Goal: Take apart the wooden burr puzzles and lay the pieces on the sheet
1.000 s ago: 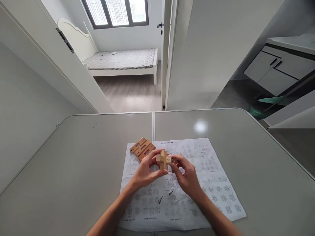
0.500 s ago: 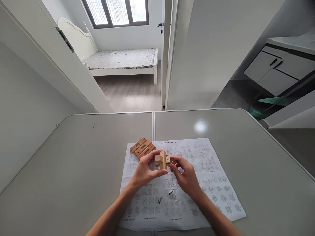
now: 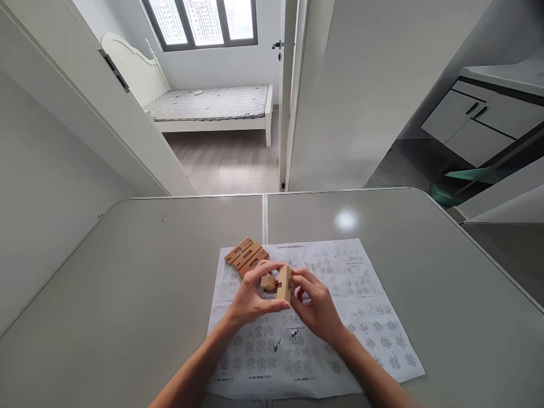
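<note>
My left hand is closed round light wooden puzzle pieces, thumb below and fingers above. One long wooden puzzle piece stands lengthwise between thumb and fingers, with a dark mark on its right side. A shorter wooden block sticks out to its left, inside the curve of that hand. From the right, my right hand grips the long piece's side with bent fingers; its fingertips are partly hidden. Just beyond my left fingers, several reddish-brown notched wooden pieces with numbers lie side by side.
Beneath my hands lies a large instruction sheet printed with small line drawings. It rests on a grey table with a seam down the middle. Past the table's far edge are a doorway, a bed and a white cabinet at right.
The wooden pieces have turned in my hands: the crossed shape facing me before now shows a long piece with a block to its left. The notched pieces have stayed put.
</note>
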The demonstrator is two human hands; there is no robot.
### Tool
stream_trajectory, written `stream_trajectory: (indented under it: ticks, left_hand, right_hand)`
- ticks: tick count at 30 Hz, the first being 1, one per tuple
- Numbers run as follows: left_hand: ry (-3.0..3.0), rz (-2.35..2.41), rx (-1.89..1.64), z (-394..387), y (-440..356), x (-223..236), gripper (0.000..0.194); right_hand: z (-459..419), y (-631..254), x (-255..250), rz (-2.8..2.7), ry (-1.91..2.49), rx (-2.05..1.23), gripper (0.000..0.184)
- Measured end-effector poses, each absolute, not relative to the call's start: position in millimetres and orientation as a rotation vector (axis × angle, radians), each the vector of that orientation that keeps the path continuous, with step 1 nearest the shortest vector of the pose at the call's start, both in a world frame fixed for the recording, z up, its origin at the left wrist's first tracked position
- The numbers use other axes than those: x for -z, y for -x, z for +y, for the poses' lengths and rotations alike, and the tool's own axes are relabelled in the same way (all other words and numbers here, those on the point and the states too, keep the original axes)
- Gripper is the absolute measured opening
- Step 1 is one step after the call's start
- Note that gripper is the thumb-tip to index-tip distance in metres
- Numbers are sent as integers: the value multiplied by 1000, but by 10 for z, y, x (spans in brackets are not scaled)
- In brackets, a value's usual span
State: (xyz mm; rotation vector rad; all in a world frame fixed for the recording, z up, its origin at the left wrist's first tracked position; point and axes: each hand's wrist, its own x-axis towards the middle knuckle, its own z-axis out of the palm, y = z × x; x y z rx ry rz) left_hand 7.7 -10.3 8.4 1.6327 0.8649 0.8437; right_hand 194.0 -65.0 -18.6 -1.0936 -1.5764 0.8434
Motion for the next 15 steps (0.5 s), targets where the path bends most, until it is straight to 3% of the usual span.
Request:
stream_trajectory:
  ticks: [9,15]
  left_hand:
    - [-1468,852,-1041,-84,-35,-8,81]
    - [-1415,1138,-1234,-101,-70,-34,58]
  right_hand:
    - [-650,-1902,134,-1585,1141,-809,12]
    - [-601,-1951,130,-1277,1364,-783,24]
